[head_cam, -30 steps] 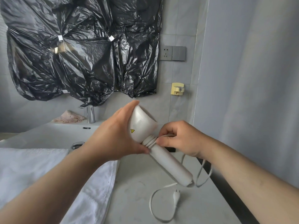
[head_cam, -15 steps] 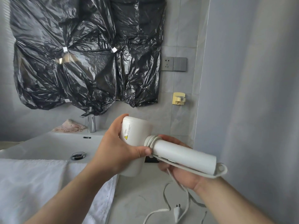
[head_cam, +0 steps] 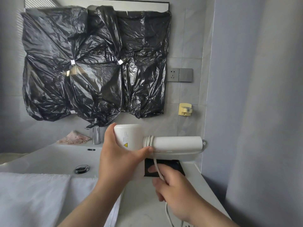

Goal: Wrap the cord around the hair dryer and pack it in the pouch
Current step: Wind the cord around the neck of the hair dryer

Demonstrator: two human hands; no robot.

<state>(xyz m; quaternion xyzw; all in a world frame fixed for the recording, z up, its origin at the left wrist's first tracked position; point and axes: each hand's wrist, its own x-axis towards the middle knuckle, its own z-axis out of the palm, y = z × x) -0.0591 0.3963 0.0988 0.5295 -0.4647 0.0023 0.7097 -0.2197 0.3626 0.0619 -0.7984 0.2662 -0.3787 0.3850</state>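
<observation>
My left hand (head_cam: pixel 117 154) grips the body of the white hair dryer (head_cam: pixel 131 136), held above the counter with its handle pointing right. A few turns of the white cord (head_cam: pixel 157 166) sit coiled where the handle meets the body. One strand runs along the handle's underside from the far end. The cord then drops down into my right hand (head_cam: pixel 173 189), which pinches it below the dryer. A flat black pouch (head_cam: pixel 173 166) lies on the counter behind my right hand, partly hidden.
A white sink basin (head_cam: pixel 54 159) with a drain and chrome tap (head_cam: pixel 96 135) lies left. A white towel (head_cam: pixel 32 199) covers the near left counter. Black plastic bags (head_cam: pixel 95 66) cover the mirror. A wall socket (head_cam: pixel 173 74) and yellow hook (head_cam: pixel 185 109) are on the tiles.
The dryer has risen and its handle has swung level, pointing right. My right hand left the handle's underside and moved down, drawing the cord downward from the coil.
</observation>
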